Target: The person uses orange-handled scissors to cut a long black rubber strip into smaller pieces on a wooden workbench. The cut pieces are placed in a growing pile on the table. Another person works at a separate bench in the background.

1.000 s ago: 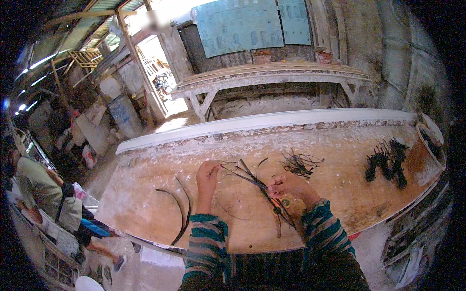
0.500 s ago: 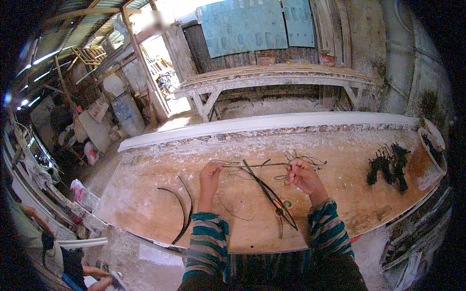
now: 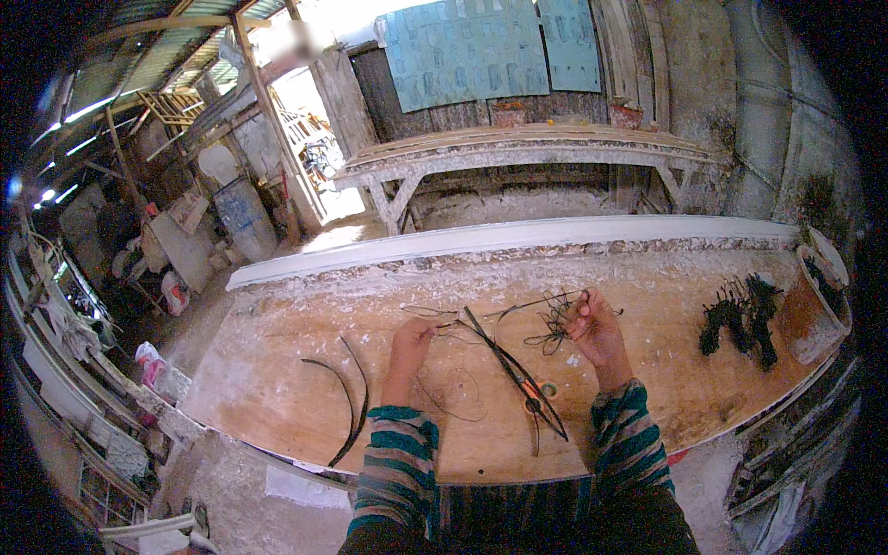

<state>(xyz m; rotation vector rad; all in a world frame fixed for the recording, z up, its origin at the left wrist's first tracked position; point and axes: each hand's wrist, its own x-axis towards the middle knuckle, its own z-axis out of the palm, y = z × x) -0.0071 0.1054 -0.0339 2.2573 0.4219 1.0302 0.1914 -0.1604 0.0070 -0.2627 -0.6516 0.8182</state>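
My left hand (image 3: 413, 350) is closed in a pinch on a thin dark wire, left of the crossed black strips (image 3: 504, 356). Farther right, my right hand (image 3: 597, 331) pinches a thin dark wire (image 3: 541, 303) near its raised end. The wire slopes down leftward toward the strips; whether both hands hold the same piece I cannot tell. Looped dark wire (image 3: 553, 338) lies beside my right hand. Orange-handled scissors (image 3: 532, 403) lie partly under the strips. Two curved black strips (image 3: 359, 402) rest left of my left forearm, and a fine loose wire (image 3: 453, 410) curls between my arms.
Several black knotted bundles (image 3: 743, 319) lie at the right of the wooden tabletop (image 3: 277, 370), next to a worn bucket (image 3: 809, 319). A long white bar (image 3: 518, 238) runs along the far edge. Behind it stands a whitish bench (image 3: 527, 151).
My right hand has moved right and slightly up with the wire, whose line now slopes. My left hand has shifted a little right and down. The person at the lower left has left the view.
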